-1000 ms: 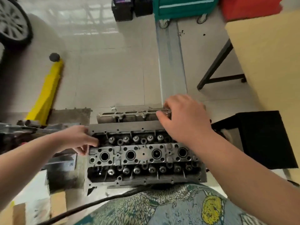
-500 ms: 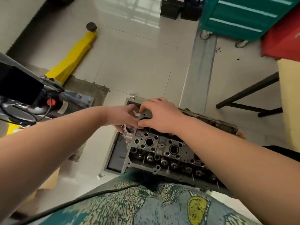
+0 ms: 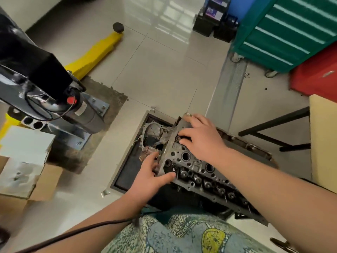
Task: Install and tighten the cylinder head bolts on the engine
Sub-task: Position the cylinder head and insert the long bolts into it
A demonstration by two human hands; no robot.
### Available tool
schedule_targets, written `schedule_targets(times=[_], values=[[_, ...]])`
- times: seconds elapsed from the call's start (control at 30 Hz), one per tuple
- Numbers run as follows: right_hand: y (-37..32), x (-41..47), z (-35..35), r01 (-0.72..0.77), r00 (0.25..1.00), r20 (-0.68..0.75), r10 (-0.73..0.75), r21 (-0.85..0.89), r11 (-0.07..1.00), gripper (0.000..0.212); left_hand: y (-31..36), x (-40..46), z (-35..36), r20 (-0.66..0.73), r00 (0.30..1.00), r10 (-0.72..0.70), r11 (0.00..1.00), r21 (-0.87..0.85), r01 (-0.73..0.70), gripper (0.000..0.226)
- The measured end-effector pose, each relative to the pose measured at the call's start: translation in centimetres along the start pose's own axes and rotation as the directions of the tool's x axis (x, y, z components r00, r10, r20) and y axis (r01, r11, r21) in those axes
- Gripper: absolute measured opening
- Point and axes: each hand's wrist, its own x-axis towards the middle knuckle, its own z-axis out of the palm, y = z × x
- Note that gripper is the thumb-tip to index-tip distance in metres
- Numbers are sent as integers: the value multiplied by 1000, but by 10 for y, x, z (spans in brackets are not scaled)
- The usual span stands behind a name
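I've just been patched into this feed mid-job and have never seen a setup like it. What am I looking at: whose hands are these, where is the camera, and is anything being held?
There is one picture, from a camera worn on a person's head, looking down at their own bare arms. No robot is involved.

The grey metal cylinder head, with its round bores and rows of valve springs, sits low in front of the person, above a dark floor tray.

The left hand grips the near end of the head, thumb lying on top. The right hand rests on the top face near the far corner, fingers bent onto the metal. I can't tell whether a bolt is under them; no tool is in view.

Around them: a yellow floor jack, a green drawer cabinet and a cardboard box.
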Motion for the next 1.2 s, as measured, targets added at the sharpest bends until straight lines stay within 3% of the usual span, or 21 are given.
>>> schedule_targets(times=[0.1,0.2,0.27,0.33,0.57,0.67,0.8,0.9,1.03,1.2], values=[[-5,1,0,-30,999,14,30,-25,999,28,-10,-5,9,-59,981,-186,963,-209,170,120],[-5,2,-2,-34,999,26,35,-32,999,28,-10,-7,20,23,952,-306,821,-500,276,98],[-6,4,-4,-41,998,43,42,-40,998,28,-2,-6,25,-26,950,-312,764,-601,235,80],[-5,7,-7,-52,997,51,55,-51,997,27,4,-5,29,-77,948,-310,736,-651,188,76],[-8,4,-6,-63,998,-8,63,-25,998,24,4,-7,31,-125,953,-275,771,-621,141,84],[-14,-3,-6,8,999,-48,-16,-167,986,23,3,-8,33,-136,957,-258,788,-603,127,93],[-23,-7,-4,122,982,-80,-173,-436,892,17,2,-12,36,-156,955,-251,786,-608,107,93],[-25,-7,-3,121,981,-69,-184,-523,844,19,1,-11,36,-147,958,-246,781,-615,106,92],[-26,-6,1,56,976,-161,-149,-475,878,22,0,-6,34,-138,961,-241,776,-621,106,80],[-22,-11,9,-2,978,-195,-69,-339,941,29,-2,-7,31,-112,970,-214,809,-577,112,82]])
